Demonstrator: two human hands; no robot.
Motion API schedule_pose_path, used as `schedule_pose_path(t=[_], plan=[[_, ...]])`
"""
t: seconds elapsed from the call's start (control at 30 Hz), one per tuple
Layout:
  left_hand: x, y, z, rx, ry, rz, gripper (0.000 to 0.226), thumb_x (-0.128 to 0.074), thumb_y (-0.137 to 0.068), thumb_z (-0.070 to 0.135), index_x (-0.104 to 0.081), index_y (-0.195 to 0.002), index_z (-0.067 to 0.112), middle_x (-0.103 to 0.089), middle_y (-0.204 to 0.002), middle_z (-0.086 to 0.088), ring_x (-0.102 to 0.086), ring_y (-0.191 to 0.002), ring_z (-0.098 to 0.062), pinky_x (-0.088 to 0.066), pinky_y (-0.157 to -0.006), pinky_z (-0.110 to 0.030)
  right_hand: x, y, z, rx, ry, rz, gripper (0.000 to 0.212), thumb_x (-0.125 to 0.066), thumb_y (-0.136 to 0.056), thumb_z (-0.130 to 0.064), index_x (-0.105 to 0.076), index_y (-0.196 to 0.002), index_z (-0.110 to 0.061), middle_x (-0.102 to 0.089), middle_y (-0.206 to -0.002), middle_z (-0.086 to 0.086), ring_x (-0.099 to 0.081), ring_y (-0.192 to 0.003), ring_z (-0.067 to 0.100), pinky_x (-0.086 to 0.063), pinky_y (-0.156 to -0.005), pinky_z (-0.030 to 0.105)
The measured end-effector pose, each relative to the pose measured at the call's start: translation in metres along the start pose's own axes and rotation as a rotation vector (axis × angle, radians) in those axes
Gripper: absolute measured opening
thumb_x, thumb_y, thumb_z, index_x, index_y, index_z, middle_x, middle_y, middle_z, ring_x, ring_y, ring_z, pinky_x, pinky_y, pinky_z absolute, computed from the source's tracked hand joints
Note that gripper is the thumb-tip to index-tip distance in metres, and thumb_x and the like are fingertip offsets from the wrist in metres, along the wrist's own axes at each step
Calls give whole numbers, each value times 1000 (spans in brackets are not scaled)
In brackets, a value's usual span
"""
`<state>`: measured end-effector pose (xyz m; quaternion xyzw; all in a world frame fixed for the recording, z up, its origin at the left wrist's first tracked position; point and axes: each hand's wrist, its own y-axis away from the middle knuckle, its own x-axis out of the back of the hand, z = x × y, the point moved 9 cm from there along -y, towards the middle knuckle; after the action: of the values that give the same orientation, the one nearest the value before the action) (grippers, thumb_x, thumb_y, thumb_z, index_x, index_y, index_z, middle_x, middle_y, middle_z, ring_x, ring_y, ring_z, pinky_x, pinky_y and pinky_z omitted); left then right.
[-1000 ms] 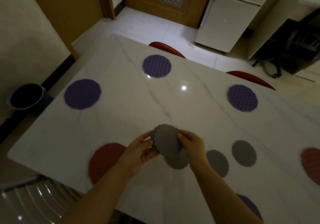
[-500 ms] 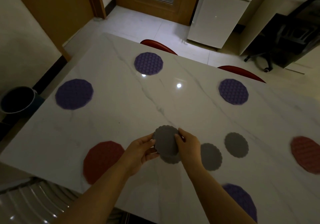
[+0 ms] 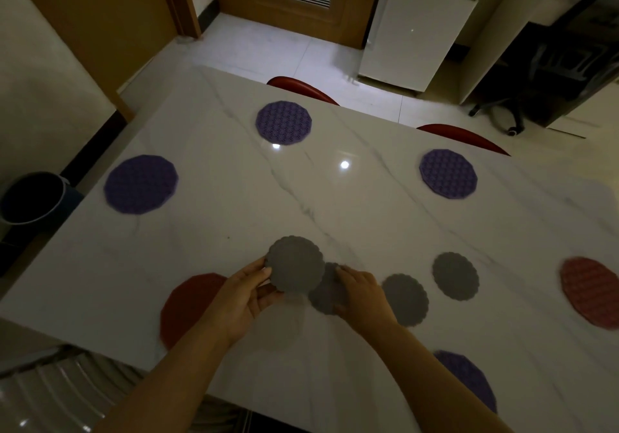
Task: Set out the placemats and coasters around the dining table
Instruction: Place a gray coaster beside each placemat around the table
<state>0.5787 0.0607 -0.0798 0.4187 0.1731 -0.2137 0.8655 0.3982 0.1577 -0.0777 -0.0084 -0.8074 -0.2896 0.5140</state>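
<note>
My left hand point(image 3: 241, 295) holds a grey scalloped coaster point(image 3: 296, 263) a little above the white marble table point(image 3: 335, 205). My right hand point(image 3: 363, 293) grips the right edge of a second grey coaster point(image 3: 325, 295), which lies on the table partly under the held one. To the right lie two more grey coasters point(image 3: 405, 298) point(image 3: 455, 275). Purple placemats rest at the far side point(image 3: 283, 123) point(image 3: 448, 174), the left end point(image 3: 140, 184) and the near edge point(image 3: 469, 379). Red placemats lie at the near left point(image 3: 191, 305) and the right end point(image 3: 591, 290).
Two red chairs point(image 3: 301, 87) point(image 3: 462, 136) are tucked in at the far side. A dark bucket point(image 3: 30, 198) stands on the floor by the left end. A white fridge point(image 3: 418, 31) and an office chair base point(image 3: 502, 118) stand beyond the table.
My right hand has left the held coaster and dropped onto the grey coaster lying on the table. My left hand has carried its coaster slightly left and up.
</note>
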Motion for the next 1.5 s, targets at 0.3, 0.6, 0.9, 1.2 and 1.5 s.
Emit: schedule_pose_path(t=[0.3, 0.6, 0.9, 1.2, 1.5], plan=[[-5, 9, 2, 26, 25, -62, 27, -47, -97, 9, -64, -115, 16, -74, -109, -6, -72, -95, -22, -60, -71, -31, -8, -3, 6, -126, -50, 64, 83, -62, -82, -43, -18, -146, -17, -27, -145, 7, -28, -131, 29, -26, -111, 38], [-1, 8, 3, 18, 16, -52, 28, -48, -97, 10, -64, -117, 17, -73, -111, -4, -70, -99, -25, -59, -71, -31, 71, 31, 50, -325, -790, 398, 15, -60, -89, -18, -64, -101, -9, -67, -88, 5, -61, -77, 17, -45, -69, 26], [-24, 15, -6, 56, -33, -116, 32, -50, -94, 11, -60, -124, 15, -71, -117, -11, -68, -105, -31, -60, -78, -35, 62, 37, 6, -259, -1426, 213, 15, -63, -86, -17, -68, -98, -10, -74, -91, 7, -71, -84, 22, -57, -70, 26], [-54, 24, -17, 83, -93, -217, 39, -60, -81, 19, -63, -120, 16, -72, -114, -9, -69, -100, -30, -60, -80, -37, 44, 41, 12, -331, -1146, 337, 14, -64, -86, -19, -69, -88, -32, -71, -85, -9, -68, -81, 10, -58, -77, 31], [-68, 23, -31, 119, -158, -243, 28, -57, -90, 16, -68, -116, 20, -71, -117, -11, -67, -106, -32, -58, -79, -34, 55, 56, 24, -347, -892, 499, 33, -62, -87, -22, -63, -119, -14, -69, -112, 5, -58, -88, 11, -48, -86, 24]])
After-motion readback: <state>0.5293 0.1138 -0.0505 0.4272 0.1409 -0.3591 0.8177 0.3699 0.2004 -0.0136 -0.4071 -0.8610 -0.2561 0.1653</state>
